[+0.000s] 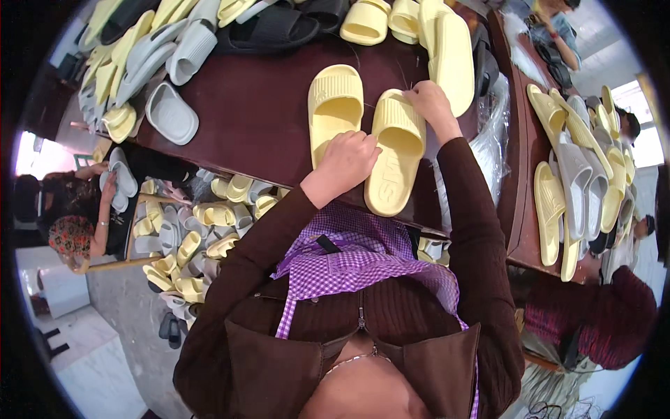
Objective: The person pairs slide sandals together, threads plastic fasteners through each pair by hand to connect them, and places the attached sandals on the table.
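Two yellow slide slippers lie side by side on the dark red table, toes pointing away from me. My left hand (347, 160) is closed, partly over the left slipper (335, 92), with its fingertips at the inner edge of the right slipper (398, 157). At that same right slipper's strap, on its far right side, my right hand (433, 105) pinches the edge. My left fingers hide the heel part of the left slipper. What my curled fingertips do underneath is hidden.
Piles of yellow, grey and black slippers (269, 29) line the table's far side. A single grey slipper (172, 114) lies at the left. Clear plastic wrap (492, 140) hangs at the right, before another table of slippers (576, 185). A co-worker (73, 209) handles grey slippers at left.
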`<act>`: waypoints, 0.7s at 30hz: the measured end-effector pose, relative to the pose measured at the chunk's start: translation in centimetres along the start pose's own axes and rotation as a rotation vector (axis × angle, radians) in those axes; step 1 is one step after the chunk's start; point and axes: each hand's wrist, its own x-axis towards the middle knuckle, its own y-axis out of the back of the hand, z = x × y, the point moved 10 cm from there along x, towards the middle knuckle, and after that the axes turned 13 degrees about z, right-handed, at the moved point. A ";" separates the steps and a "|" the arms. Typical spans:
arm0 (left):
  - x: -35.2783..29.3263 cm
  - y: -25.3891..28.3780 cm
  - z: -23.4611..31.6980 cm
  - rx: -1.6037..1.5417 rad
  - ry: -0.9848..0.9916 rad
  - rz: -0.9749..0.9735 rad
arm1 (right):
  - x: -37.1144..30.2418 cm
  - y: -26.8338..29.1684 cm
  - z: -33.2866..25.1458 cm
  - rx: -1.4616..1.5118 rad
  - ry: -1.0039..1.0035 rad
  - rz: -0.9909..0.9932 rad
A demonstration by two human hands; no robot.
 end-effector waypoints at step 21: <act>1.0 0.1 -4.9 -0.081 -0.113 -0.054 | 4.0 -4.6 -13.0 0.662 0.169 -0.302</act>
